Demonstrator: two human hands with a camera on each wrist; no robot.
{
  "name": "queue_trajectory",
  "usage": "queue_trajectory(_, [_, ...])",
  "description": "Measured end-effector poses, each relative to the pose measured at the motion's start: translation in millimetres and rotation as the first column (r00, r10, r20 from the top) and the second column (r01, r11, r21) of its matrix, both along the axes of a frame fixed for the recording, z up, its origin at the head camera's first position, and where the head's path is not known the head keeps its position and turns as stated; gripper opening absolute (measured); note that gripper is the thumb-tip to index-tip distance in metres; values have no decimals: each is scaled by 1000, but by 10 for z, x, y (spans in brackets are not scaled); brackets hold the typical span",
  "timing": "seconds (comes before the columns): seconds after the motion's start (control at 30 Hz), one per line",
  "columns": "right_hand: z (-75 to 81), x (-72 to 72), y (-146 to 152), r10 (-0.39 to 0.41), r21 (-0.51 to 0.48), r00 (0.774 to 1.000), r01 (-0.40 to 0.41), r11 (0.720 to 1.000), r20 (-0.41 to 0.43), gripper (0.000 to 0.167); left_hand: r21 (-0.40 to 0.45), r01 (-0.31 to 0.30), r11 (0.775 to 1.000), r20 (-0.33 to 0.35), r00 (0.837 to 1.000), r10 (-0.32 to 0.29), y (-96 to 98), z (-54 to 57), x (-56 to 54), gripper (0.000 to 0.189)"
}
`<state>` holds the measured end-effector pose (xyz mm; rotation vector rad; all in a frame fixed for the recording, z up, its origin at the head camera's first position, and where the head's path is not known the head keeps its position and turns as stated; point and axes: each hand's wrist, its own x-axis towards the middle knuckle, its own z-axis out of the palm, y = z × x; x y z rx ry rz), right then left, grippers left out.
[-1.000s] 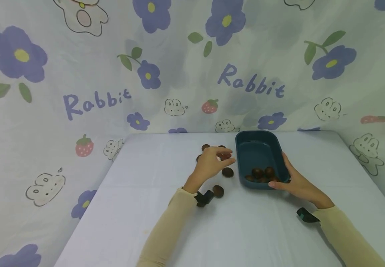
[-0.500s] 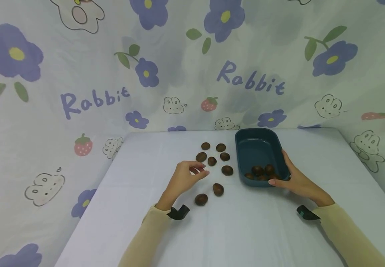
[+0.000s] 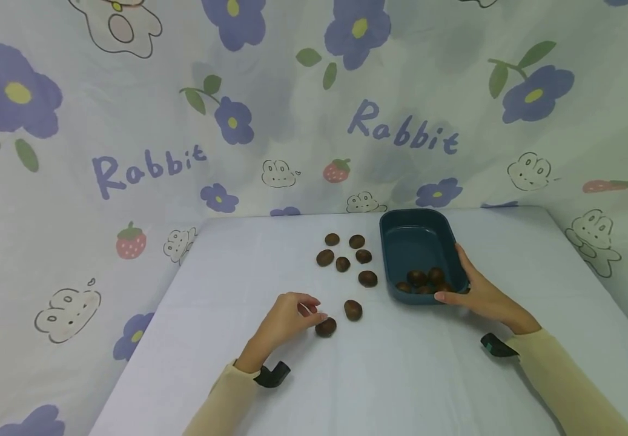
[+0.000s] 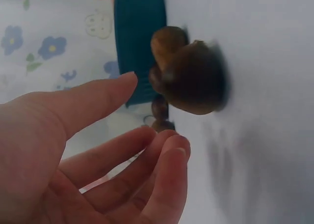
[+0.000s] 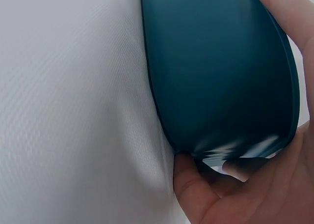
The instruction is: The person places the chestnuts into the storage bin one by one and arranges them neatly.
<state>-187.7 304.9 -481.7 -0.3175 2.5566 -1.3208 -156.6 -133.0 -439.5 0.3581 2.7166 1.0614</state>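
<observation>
My left hand hovers over the white table with its thumb and fingers apart and gently bent. Its thumb tip overlaps the nearest brown chestnut in the head view. In the left wrist view that chestnut lies just beyond the fingertips, and nothing is between thumb and fingers. With my right hand I grip a dark teal rectangular dish at its near right corner. The thumb lies over the front rim and the fingers go along the right side. Several chestnuts rest in the dish's near end.
Another chestnut lies just right of the left hand. Several more chestnuts are scattered to the left of the dish. A printed curtain hangs behind the table's far edge.
My left hand has moved from beside the dish, left and toward me, to the nearest chestnut, uncovering the chestnuts further back. The right hand keeps its hold on the dish.
</observation>
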Motion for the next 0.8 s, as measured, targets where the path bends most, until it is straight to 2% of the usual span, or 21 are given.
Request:
queue_trajectory(0.1, [6,-4,0,-2,8,1000,2,1000,-5,125,-9,12,1000,24,1000,-11,-28,-49,55,37])
queue_trajectory(0.3, [-3,-1,-8,-1,3,1000,1,1000,-4,126,-38,43,998,13,999,-43,-40,-114,116,41])
queue_trajectory(0.53, [-16,-3,-8,7,-7,1000,-8,1000,-22,124,-48,93,995,-30,995,-94,-15,-141,125,40])
queue_trajectory(0.8, [-9,0,-5,5,-4,1000,-5,1000,-21,124,-71,87,994,-33,995,-89,8,-146,123,39])
